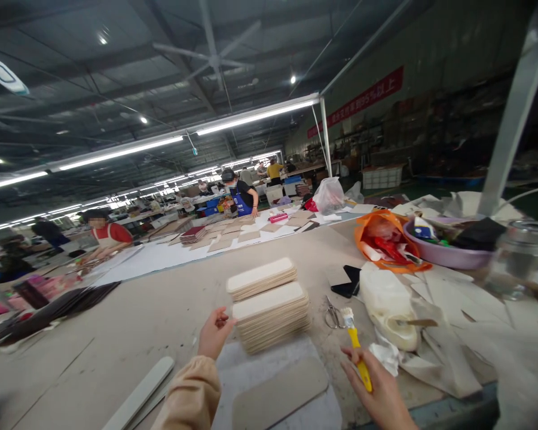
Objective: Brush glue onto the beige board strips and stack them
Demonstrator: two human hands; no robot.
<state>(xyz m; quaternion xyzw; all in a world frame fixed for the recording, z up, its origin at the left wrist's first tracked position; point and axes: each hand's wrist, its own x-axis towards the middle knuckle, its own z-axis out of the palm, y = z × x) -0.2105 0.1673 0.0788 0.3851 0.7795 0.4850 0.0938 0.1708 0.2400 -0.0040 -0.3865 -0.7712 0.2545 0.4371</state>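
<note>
Cream round-cornered board stack (271, 322) lies crosswise right of left hand (214, 334) (nearer, loosely open); right hand (379, 379) grips yellow pale-bristled brush (354, 338).

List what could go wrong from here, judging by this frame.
1. The front stack of thin, cream, round-cornered boards is many layers high, with the left hand right by its side; a nudge might shift or topple it.
2. The yellow-handled brush with pale bristles, held in the right hand, appears right beside the silver metal scissors; its bristles could snag on them.
</note>
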